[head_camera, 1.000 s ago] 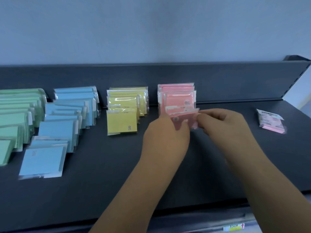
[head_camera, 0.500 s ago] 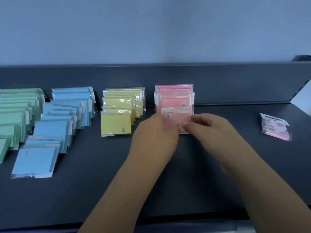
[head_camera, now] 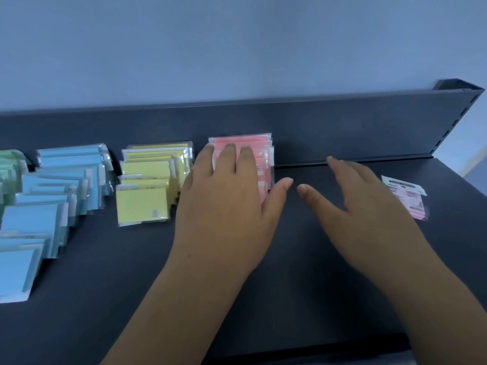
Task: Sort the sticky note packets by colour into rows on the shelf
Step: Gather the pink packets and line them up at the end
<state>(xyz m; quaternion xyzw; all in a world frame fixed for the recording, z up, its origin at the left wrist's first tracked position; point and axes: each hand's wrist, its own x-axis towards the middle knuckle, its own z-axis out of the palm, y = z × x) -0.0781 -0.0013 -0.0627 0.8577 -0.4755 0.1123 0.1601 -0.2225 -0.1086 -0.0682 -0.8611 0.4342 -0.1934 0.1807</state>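
On the dark shelf (head_camera: 303, 272) stand rows of packets sorted by colour: green (head_camera: 9, 169) at the far left, then blue (head_camera: 52, 196), yellow (head_camera: 147, 185) and pink (head_camera: 262, 159). My left hand (head_camera: 226, 204) lies flat on the pink row, fingers spread, covering most of it. To its right my right hand (head_camera: 353, 204) hovers over bare shelf, open and holding nothing. A loose pink packet (head_camera: 411, 198) lies flat at the far right, partly behind my right hand.
A raised back panel (head_camera: 342, 127) closes the shelf behind the rows, with a slotted upright at the right end (head_camera: 463, 111). The shelf's front edge runs along the bottom of the view. A pale wall rises behind.
Both hands set the pink packet down at the front of the pink row. My right hand has let go and moved right; my left hand now presses flat on the row.
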